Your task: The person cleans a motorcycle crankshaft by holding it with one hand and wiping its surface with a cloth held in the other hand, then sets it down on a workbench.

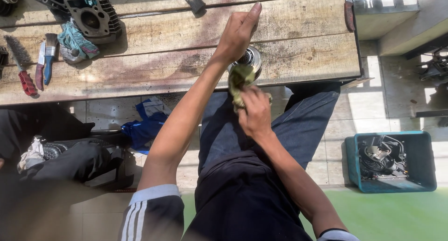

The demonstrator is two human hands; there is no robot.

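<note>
The round metal engine part [252, 60] sits at the near edge of the wooden bench [298, 40], gripped by the left hand [239, 32], while the right hand [254, 113] just below pinches a green rag [240, 80] against it.

No labels, signs or screens show anywhere in the view. The one thing close to a package is a teal crate [422, 162], an open-topped rectangular plastic box standing on the tiled floor at the lower right, well apart from the desk [289, 45]. Its walls are plain teal with no sticker visible on them, and it holds dark metal engine parts [380, 158] with bits of wiring among them.
</note>
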